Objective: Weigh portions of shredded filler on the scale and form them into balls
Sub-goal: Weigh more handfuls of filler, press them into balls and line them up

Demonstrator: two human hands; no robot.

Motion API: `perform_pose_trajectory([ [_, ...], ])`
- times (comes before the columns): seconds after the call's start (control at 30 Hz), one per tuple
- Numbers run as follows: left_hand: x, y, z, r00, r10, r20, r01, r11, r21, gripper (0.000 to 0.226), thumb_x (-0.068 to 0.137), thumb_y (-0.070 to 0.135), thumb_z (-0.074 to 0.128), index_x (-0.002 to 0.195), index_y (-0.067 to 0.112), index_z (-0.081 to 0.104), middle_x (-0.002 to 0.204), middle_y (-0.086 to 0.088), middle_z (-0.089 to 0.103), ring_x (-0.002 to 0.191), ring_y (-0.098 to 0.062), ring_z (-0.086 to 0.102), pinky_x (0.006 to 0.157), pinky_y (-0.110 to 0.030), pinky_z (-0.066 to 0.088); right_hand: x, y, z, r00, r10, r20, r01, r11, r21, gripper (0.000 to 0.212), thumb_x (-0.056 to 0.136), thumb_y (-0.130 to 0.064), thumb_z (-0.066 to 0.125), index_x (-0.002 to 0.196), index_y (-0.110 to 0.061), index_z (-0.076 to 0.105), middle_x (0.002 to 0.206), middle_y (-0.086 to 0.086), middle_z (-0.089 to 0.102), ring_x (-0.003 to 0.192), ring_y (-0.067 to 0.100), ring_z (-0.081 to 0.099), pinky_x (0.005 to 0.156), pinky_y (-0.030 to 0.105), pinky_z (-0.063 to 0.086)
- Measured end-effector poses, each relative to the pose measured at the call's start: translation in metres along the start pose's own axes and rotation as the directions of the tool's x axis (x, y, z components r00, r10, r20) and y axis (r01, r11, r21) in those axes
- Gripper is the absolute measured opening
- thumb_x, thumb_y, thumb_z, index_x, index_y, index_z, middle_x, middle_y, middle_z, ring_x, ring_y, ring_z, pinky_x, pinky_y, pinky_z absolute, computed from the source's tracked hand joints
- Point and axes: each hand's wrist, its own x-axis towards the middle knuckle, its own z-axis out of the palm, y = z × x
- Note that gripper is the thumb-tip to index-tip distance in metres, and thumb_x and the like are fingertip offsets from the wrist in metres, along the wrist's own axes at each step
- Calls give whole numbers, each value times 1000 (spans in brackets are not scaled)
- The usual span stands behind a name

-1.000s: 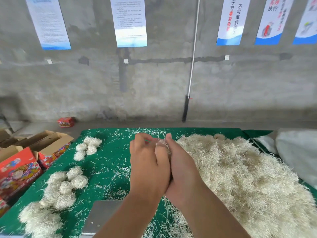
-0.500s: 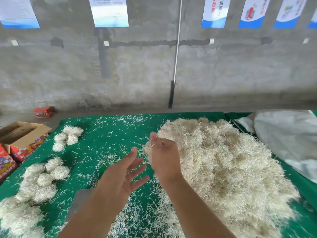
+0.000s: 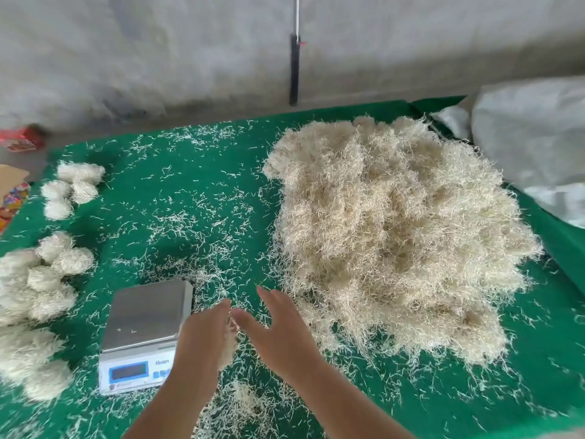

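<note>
The 2 hands, left hand (image 3: 202, 340) and right hand (image 3: 278, 331), have parted from their pressed roll and now hover wide, empty, beside the bare steel-topped digital scale (image 3: 145, 331). The big pale shredded-filler heap (image 3: 395, 242) lies right on the green bench (image 3: 196, 191); a fresh portion likely comes next.

A single head-worn wide-angle view looks forward and steeply down over the green-covered bench (image 3: 196, 172) from its near edge, facing a grey concrete wall (image 3: 158, 52) at the top of the frame. The forearms enter from the bottom edge, close to the lens. The bench's edges bow with the lens curve, and no second view overlaps it.
</note>
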Motion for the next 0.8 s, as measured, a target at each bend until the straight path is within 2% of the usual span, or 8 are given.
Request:
perform_pose_trajectory([
  [0.03, 2, -8, 4, 999, 26, -18, -26, 999, 31, 41, 104, 37, 60, 71, 13, 61, 61, -4, 53, 53, -20, 48, 65, -37, 59, 7, 22, -7, 998, 46, -42, -47, 998, -42, 91, 82, -96, 29, 154, -41, 39, 170, -8, 20, 153, 20, 32, 120, 45, 28],
  [0.13, 10, -31, 10, 991, 130, -15, -124, 969, 214, 38, 107, 37, 57, 74, 18, 60, 71, 0, 60, 62, -17, 54, 60, -29, 46, 36, 85, -37, 966, 155, -206, -196, 961, -198, 54, 98, -68, 47, 140, -36, 59, 172, -13, 3, 144, 22, 47, 112, 45, 45],
  [0.23, 17, -45, 14, 993, 103, 53, -116, 918, 378, 36, 109, 36, 52, 87, 14, 69, 69, -2, 63, 60, -20, 55, 50, -24, 47, 63, 126, -64, 962, 231, -147, -268, 907, -325, 61, 97, -68, 53, 142, -28, 62, 176, -6, -6, 120, 18, 66, 96, 31, 54],
  [0.3, 17, -46, 14, 986, 89, 140, -132, 931, 339, 13, 106, 29, 57, 105, 27, 69, 68, 5, 60, 57, -14, 51, 40, -14, 37, 73, 140, -71, 974, 196, -111, -222, 916, -333, 65, 96, -59, 63, 150, -24, 51, 173, 0, 17, 107, 7, 65, 93, 22, 51],
  [0.4, 19, -39, 13, 963, 124, 240, -202, 919, 338, 30, 101, 10, 59, 118, 33, 65, 66, -2, 64, 41, -5, 38, 36, -19, 31, 71, 136, -67, 968, 106, -227, -174, 937, -303, 52, 98, -51, 64, 142, -24, 56, 142, -7, 61, 113, 0, 64, 103, 22, 49],
  [0.53, 18, -16, 28, 921, 255, 294, -352, 866, 355, 37, 98, 14, 66, 127, 38, 61, 94, 3, 76, 46, -5, 52, 40, -18, 42, 48, 98, -65, 916, -118, -382, 29, 973, -231, 15, 98, -43, 64, 111, -47, 61, 104, -35, 63, 91, -17, 63, 75, 11, 56],
  [0.67, 11, 8, 52, 840, 354, 411, -486, 828, 281, 60, 98, 24, 69, 143, 56, 47, 125, 22, 62, 54, -6, 61, 47, -19, 51, 22, 58, -60, 953, -114, -280, 120, 993, 6, 40, 97, -19, 72, 117, -46, 50, 101, -24, 68, 91, -8, 69, 69, 18, 61],
  [0.8, 13, 13, 61, 852, 287, 437, -440, 845, 303, 42, 96, 36, 72, 134, 50, 58, 102, 11, 74, 50, -4, 53, 46, -20, 45, 6, 36, -55, 977, -117, -181, 160, 956, 247, 60, 97, -6, 69, 131, -52, 51, 104, -20, 72, 73, 16, 74, 55, 31, 62],
])
